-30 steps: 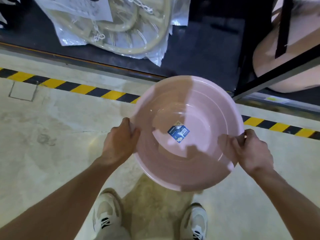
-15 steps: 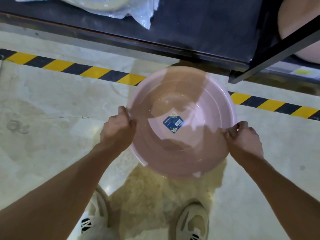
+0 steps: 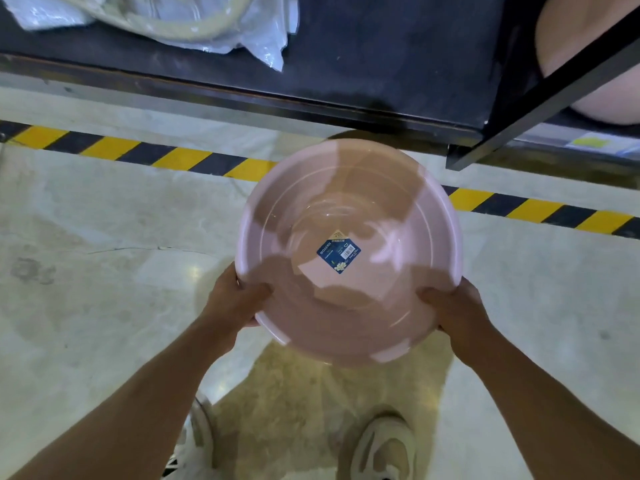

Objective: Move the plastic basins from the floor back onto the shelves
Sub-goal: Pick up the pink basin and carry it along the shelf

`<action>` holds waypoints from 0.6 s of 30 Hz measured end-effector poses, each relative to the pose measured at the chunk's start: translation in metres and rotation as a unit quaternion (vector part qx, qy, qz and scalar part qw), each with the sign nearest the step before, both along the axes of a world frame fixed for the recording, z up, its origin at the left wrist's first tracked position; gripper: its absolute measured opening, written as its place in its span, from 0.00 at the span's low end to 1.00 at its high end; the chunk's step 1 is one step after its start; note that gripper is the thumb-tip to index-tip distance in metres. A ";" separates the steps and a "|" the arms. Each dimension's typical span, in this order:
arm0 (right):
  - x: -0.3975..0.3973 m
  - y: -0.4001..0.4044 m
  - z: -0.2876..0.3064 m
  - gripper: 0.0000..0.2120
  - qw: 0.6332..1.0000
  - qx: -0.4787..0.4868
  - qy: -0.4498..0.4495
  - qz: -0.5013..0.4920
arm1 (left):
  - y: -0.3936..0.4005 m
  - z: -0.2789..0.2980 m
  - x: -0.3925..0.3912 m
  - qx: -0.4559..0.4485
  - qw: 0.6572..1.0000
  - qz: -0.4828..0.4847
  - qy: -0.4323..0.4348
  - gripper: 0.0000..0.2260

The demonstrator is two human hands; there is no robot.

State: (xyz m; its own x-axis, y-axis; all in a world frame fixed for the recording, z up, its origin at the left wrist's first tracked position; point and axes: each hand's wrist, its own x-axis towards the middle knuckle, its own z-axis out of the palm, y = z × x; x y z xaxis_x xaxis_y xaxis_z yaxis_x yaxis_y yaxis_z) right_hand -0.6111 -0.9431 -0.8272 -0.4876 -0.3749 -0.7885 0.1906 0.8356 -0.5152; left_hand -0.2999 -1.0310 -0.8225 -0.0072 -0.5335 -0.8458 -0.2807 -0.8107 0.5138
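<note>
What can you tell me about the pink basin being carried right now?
The pink basin is round, glossy plastic, empty, with a rolled rim and a blue diamond sticker on its inner bottom. It is held open side up, off the floor, in front of the dark shelf. The left hand and right hand grip its near rim on opposite sides.

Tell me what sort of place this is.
Probably a warehouse or shop stockroom: yellow-black hazard tape marks the concrete floor before dark metal shelving holding plastic-wrapped goods, and the pink basin carries a retail label.
</note>
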 end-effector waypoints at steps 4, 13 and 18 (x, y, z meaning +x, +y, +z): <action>-0.006 0.005 0.010 0.19 0.999 -0.028 0.024 0.014 | 0.005 0.017 -0.004 -0.025 1.000 -0.007 0.003 0.23; -0.035 0.055 0.072 0.20 0.996 -0.063 0.017 -0.057 | 0.009 0.098 -0.047 -0.059 0.995 -0.068 0.031 0.27; -0.071 0.105 0.109 0.18 0.992 -0.065 0.044 -0.101 | 0.022 0.124 -0.099 -0.065 0.987 -0.140 0.050 0.20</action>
